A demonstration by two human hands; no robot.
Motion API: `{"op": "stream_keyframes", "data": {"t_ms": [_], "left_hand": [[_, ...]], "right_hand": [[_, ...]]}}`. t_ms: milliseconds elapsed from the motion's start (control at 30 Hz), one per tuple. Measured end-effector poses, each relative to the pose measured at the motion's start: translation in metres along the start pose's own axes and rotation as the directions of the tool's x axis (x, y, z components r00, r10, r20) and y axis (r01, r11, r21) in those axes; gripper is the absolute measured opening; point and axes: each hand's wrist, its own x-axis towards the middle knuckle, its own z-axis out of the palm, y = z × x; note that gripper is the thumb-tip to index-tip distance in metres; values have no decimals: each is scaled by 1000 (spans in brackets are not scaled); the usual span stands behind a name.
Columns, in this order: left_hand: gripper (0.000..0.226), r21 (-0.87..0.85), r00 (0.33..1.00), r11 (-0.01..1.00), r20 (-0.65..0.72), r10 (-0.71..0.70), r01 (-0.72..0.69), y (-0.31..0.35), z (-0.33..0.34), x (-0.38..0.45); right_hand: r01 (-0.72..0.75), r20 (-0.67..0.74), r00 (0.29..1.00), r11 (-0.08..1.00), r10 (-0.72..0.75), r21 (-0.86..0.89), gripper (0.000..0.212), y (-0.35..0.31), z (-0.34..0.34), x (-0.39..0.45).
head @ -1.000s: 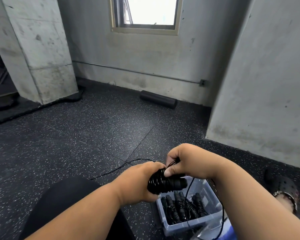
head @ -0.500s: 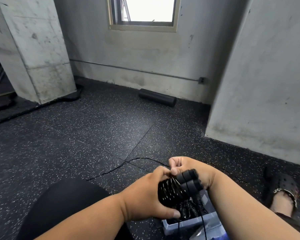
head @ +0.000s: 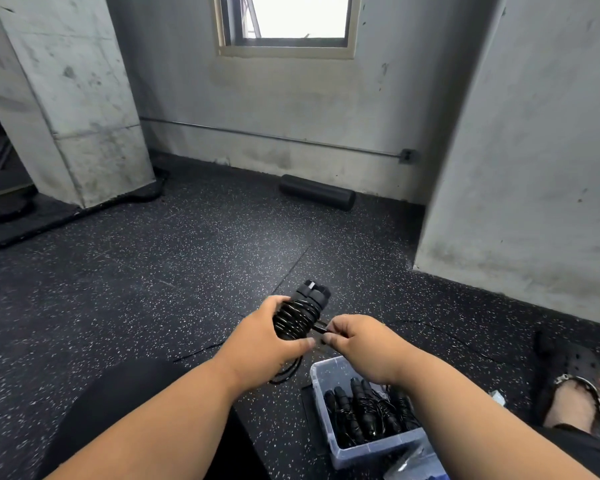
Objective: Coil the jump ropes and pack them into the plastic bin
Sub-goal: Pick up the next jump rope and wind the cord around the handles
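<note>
Black jump rope [head: 300, 315] wound tightly round its paired handles, left hand [head: 264, 344] gripping the bundle, right hand [head: 357, 341] pinching the cord's end, clear plastic bin [head: 329, 372] of coiled ropes below

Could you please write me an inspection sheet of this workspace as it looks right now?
Surface: dark speckled rubber floor.
Job's things: coiled jump rope, cord wound around its handles, held above the floor; clear plastic bin holding several coiled ropes.
Clutter: black foam roller lying along the far wall.
Grippers: left hand grips the coil; right hand pinches the cord's end beside it.
Cables: a loose loop of cord hangs below the left hand.
Surroundings: concrete pillar, window, wall conduit, a sandalled foot.
</note>
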Motion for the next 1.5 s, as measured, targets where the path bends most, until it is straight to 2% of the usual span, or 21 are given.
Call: {"op": "stream_keyframes", "data": {"t_ms": [67,133,200,267,333,400,500,567,600,667,733,800,867,933,1133,1233,1300,1333,1433,1500], "left_hand": [[77,135,999,991,27,-25,21,-3,-6,3],[76,249,990,968,131,-50,16,-4,-8,1],[77,323,963,945,265,-43,-46,-3,-2,-3],[78,316,929,942,369,-15,-110,0,4,-8],[80,290,897,942,442,24,-168,3,7,-11],[81,268,863,942,503,43,-203,8,6,-17],[73,170,815,963,575,74,-207,18,5,-29],[69,43,789,983,603,116,-177,27,7,-37],[71,-31,790,988,597,142,-154,31,8,-41],[74,-182,823,979,540,178,-93,38,7,-44],[72,-274,875,961,456,162,-35,38,5,-41],[76,-317,924,948,369,99,25,34,1,-36],[90,-380,951,921,306,37,86,28,0,-31],[98,-444,972,892,233,22,86,24,0,-25],[58,-469,995,878,76,-70,97,17,-3,-17],[51,-505,993,855,75,-90,116,16,-6,-16],[53,-543,993,831,80,-90,120,18,-4,-16],[51,-573,992,810,83,-93,124,19,-2,-16],[42,-654,991,745,104,-89,135,22,3,-16],[39,-671,989,727,118,-90,146,22,4,-17]], "right_hand": [[25,39,999,968,-16,-251,25,-13,-11,-7],[84,99,994,883,-43,-461,20,-28,-19,-14],[143,172,983,836,-59,-530,15,-39,-25,-21],[182,227,971,829,-69,-529,12,-44,-31,-26],[180,242,967,875,-75,-449,16,-41,-39,-29],[165,266,960,941,-85,-295,25,-36,-47,-28],[155,302,942,988,-150,7,33,-27,-48,-24],[118,297,935,961,-192,250,29,-11,-40,-20],[72,288,937,916,-198,394,26,-2,-36,-19],[-62,279,946,751,-167,658,22,13,-21,-17],[-161,276,957,618,-94,769,21,19,-5,-16],[-198,249,968,581,-8,789,34,16,10,-14],[-174,204,979,631,26,756,40,11,20,-13],[-119,156,988,731,18,672,34,3,24,-13],[-73,186,982,822,-41,564,22,-12,16,-13],[-7,134,989,886,-62,464,38,-14,11,-17],[34,88,992,868,-89,496,50,-13,12,-18],[47,77,992,851,-102,524,47,-13,11,-19],[47,40,995,782,-92,622,20,-14,7,-22],[51,-2,998,752,-65,657,18,-14,6,-21]]}}
